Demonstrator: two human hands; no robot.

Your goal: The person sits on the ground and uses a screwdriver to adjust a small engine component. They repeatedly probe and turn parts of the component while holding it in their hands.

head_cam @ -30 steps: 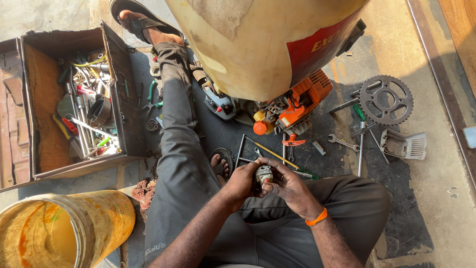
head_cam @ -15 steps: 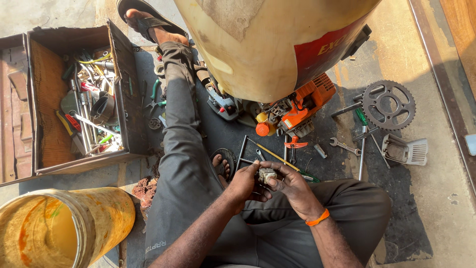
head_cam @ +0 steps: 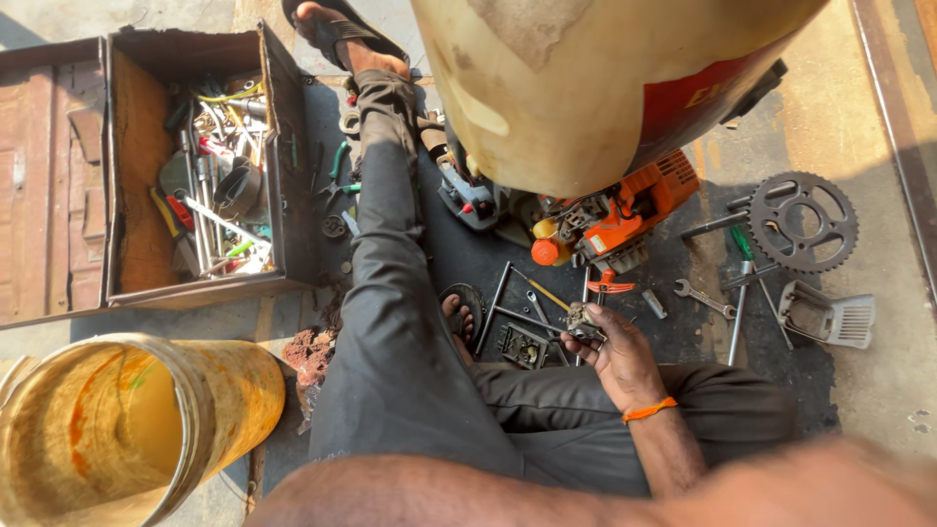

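Note:
My right hand [head_cam: 620, 363], with an orange band at the wrist, is shut on a small grey metal engine part [head_cam: 584, 320] and holds it just above the dark mat, over my crossed legs. A blurred bare forearm [head_cam: 547, 493], which looks like my left, runs along the bottom of the view; its hand is out of sight. A small black part [head_cam: 522, 346] lies on the mat just left of the held piece. Long metal rods [head_cam: 500, 310] lie beside it.
An orange small engine [head_cam: 634, 210] sits under a big cream and red tank [head_cam: 605, 88]. A sprocket [head_cam: 802, 220], wrench [head_cam: 703, 298] and white plastic cover [head_cam: 830, 314] lie to the right. An open tool box [head_cam: 283, 166] and a yellow bucket [head_cam: 127, 429] stand left.
My left hand has let go of the metal part and swung out of sight; only my right hand holds it now. The view has shifted closer.

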